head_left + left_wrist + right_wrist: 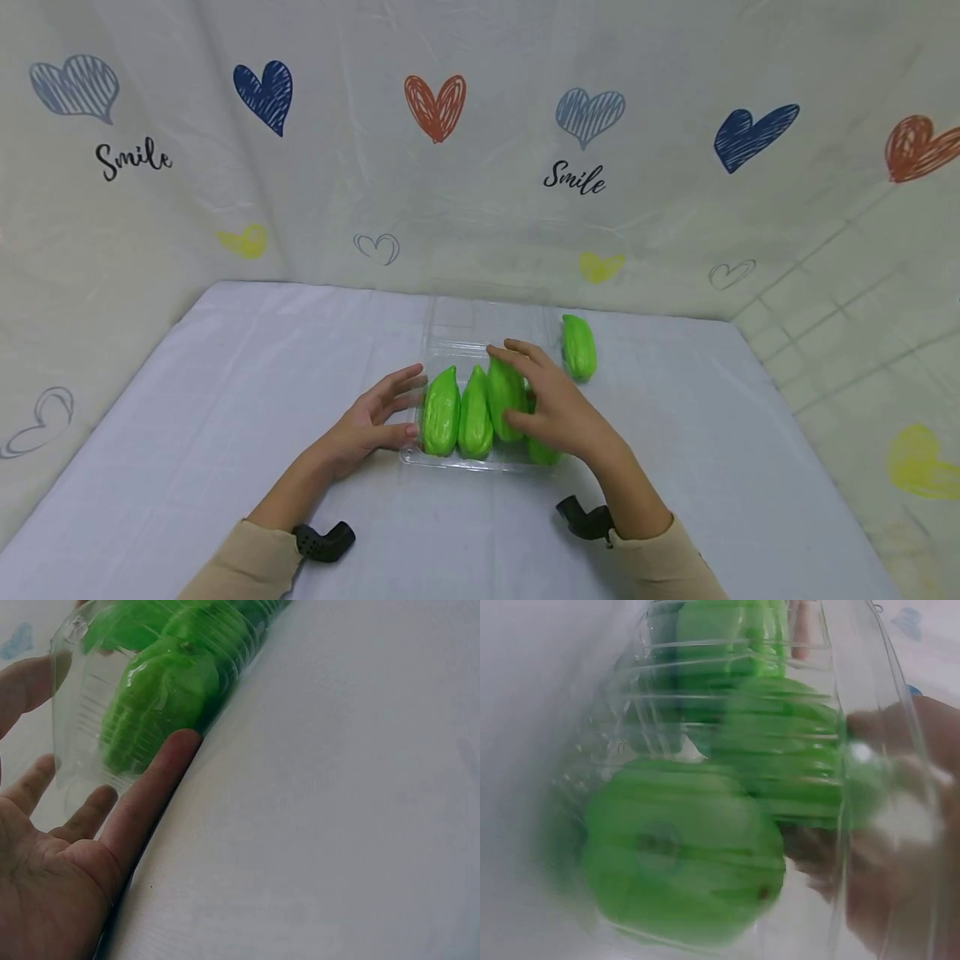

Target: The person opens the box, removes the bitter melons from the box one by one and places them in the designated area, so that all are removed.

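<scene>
A clear plastic tray point(450, 462) sits mid-table with several green ridged vegetables point(441, 412) standing side by side in it. My right hand point(555, 404) reaches in from above and grips the third green vegetable point(504, 387), thumb on its near side; a fourth lies partly hidden under the palm. In the right wrist view the held vegetable point(787, 757) shows behind the tray wall, blurred. My left hand point(390, 408) is open, its straight fingers point(150, 795) touching the tray's left wall point(82, 712). Another green vegetable point(579, 347) lies loose on the cloth behind the right hand.
The tray's clear lid point(487, 321) lies open flat behind it. A white cloth point(225, 400) covers the table, and heart-printed sheets point(480, 167) wall in the back and both sides. Bare cloth stretches to the left, right and front of the tray.
</scene>
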`<state>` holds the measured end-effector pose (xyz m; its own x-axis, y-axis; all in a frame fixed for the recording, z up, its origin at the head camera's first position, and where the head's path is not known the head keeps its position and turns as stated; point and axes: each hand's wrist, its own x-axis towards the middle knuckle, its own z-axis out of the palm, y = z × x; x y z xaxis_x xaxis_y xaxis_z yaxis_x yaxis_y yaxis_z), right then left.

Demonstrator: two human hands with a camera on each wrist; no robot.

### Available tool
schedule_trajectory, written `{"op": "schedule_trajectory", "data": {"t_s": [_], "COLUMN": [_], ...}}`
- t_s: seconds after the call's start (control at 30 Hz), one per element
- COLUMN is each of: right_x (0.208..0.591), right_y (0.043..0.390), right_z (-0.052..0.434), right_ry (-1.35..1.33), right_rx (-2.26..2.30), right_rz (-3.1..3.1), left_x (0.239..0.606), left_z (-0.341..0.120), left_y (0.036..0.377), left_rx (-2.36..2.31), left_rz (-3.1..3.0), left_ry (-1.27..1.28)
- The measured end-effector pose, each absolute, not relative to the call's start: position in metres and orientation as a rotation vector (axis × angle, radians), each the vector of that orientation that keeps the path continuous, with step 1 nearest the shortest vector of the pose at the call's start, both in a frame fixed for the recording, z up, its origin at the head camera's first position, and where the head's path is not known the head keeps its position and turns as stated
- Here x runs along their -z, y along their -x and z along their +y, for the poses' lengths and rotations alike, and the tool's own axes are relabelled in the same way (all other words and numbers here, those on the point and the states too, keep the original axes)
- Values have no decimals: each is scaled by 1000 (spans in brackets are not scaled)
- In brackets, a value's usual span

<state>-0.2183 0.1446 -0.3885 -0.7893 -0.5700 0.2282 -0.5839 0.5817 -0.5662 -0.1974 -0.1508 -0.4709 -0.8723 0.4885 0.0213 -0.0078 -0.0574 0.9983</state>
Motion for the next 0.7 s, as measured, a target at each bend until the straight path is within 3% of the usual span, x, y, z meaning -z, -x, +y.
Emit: {"op": "schedule_trajectory", "data": {"t_s": [0.7], "right_x": [387], "right_y": [217], "right_z": [143], "right_ry": [-980], "right_rx": [-1160], "right_rz": [-2706], "left_x": [471], "left_z": [-150], "left_y": [197], "left_rx": [-1972], "left_rz": [1922], "left_ry": [-503]}}
